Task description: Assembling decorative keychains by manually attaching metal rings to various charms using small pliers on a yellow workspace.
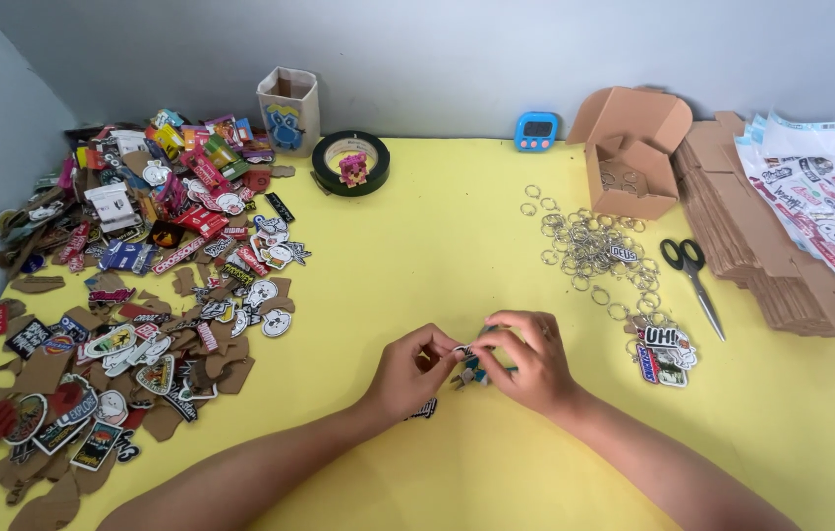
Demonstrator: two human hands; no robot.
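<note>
My left hand [409, 372] and my right hand [530, 362] meet over the middle of the yellow table [437, 236]. Together they pinch a small flat charm [473, 366] with a metal ring at its top; the fingers hide most of it. Another small dark charm [424, 409] lies partly under my left wrist. To the right, a loose heap of metal key rings [589, 248] spreads over the table, and a few finished charms [665, 352] lie stacked beside my right hand.
A large pile of colourful charms and brown cut-outs [132, 285] covers the left side. At the back stand a small paper bag [287, 108], a tape roll [350, 160], a blue timer [536, 131] and an open cardboard box [631, 147]. Scissors [692, 280], flat cardboard stacks [771, 246] and sticker sheets [820, 197] lie right.
</note>
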